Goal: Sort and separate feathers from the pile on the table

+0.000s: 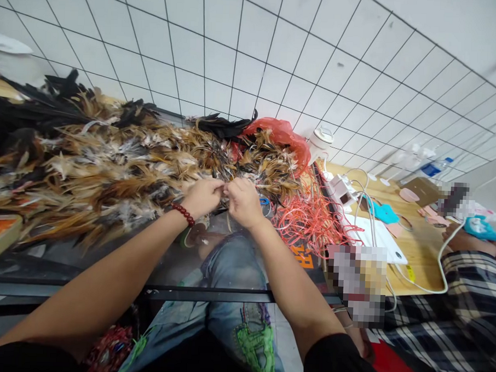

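Observation:
My left hand (204,196) and my right hand (243,201) meet, fingers pinched together, at the near edge of a big heap of brown, black and white feathers (109,169) on a glass table top (84,255). Both hands are closed on a small bunch of feathers (224,189) held between the fingertips. A dark red bead bracelet (184,213) circles my left wrist. A tangle of red-orange bands (312,219) lies just right of my right hand.
A red plastic bag (285,137) sits behind the feathers. To the right, a wooden table (418,243) carries white cables, a white appliance (321,142) and turquoise items. A person in a plaid sleeve (465,283) sits at the right. A white tiled wall stands behind.

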### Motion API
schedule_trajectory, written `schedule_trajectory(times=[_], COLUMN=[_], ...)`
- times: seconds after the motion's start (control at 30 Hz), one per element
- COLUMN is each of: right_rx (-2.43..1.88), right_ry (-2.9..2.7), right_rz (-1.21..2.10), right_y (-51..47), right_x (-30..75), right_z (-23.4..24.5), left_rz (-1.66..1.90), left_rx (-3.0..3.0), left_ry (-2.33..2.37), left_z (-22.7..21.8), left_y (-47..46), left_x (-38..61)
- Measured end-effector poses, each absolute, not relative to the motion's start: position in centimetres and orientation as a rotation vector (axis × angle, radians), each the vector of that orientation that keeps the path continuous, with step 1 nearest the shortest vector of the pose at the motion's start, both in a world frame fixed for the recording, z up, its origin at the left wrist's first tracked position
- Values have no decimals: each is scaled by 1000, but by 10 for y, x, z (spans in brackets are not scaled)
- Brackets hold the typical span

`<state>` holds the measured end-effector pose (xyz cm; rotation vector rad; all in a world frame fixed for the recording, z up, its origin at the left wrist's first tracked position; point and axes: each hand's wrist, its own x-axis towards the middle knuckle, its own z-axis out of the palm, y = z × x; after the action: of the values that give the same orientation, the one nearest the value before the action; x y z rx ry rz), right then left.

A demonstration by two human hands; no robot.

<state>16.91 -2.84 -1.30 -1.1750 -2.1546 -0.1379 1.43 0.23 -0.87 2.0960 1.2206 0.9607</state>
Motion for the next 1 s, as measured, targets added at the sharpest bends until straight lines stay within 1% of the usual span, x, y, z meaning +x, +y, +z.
schedule_trajectory(times=[0.1,0.17,0.23,0.3,0.37,0.47,0.53,0.63,0.77,0.87,1.0], right_rx=[-1202,-1208,-1224,-1246,-1254,-1234,-1239,-1230,-1071,-1003,-997], right_ry=[-2067,-1971,-1953,-2041,-2180,-2319,-2304,-2165,-1993,-1858,-1559], right_rz=[-100,14,79,37,-91,-251,-247,-82,295,563,792], right_y=[-22,-17,-15,-18,-24,-33,-33,-29,-22,-20,-19], right_x=[180,187,189,186,181,176,178,184,190,191,190], right_z=[-9,-10,-11,-11,-8,-2,2,3,5,6,3], left_rz=[874,930,1033,1120,1136,1015,920,859,876,865,1023], left_rx=[2246,2137,1965,1823,1797,2022,2207,2336,2275,2066,1578], left_ry=[947,868,901,992,1110,1206,1145,985,938,888,831], left_z=[-1,5,9,8,4,-2,-3,0,7,11,14], left_y=[-3,-6,-6,-5,-3,-2,-4,-8,-11,-11,-11], left_x=[15,16,17,17,17,17,17,15,14,16,20])
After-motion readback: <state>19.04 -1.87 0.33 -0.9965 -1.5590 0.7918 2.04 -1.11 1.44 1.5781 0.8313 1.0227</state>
